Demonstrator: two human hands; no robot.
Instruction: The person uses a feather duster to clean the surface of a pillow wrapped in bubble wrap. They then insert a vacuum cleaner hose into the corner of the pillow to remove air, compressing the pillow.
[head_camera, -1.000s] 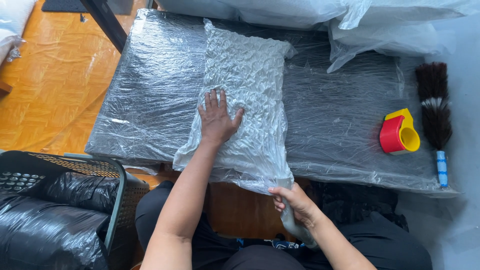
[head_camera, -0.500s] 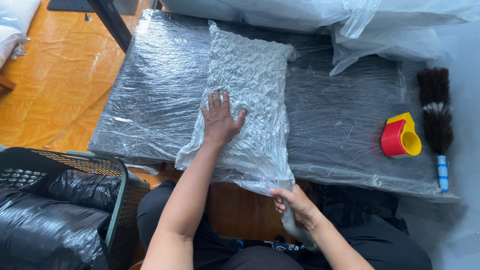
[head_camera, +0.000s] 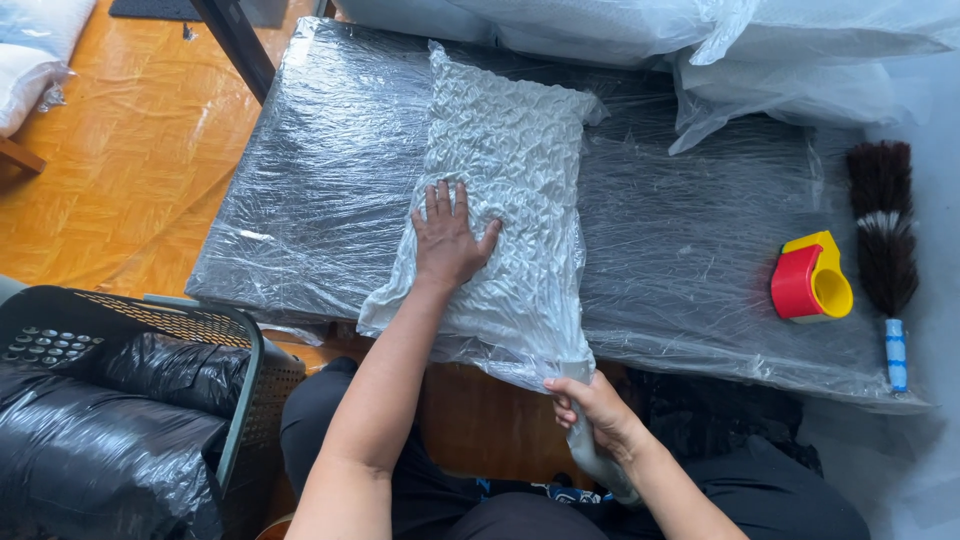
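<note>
Crinkled bag (head_camera: 510, 190) on wrapped tabletop (head_camera: 300, 200), left hand (head_camera: 447, 240) pressed flat on it, fingers spread, right hand (head_camera: 590, 410) pinching its neck below the tabletop edge

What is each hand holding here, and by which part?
The right hand grips the clear plastic bag by its gathered near corner; the left hand only presses flat on it.

bag (head_camera: 510, 190) on table (head_camera: 700, 290) | tape dispenser (head_camera: 810, 283), brush (head_camera: 884, 240) right | basket (head_camera: 150, 330) left of table, front

Home packing spot: wooden floor (head_camera: 120, 190), film-wrapped low table (head_camera: 300, 180), tape dispenser (head_camera: 812, 282).
</note>
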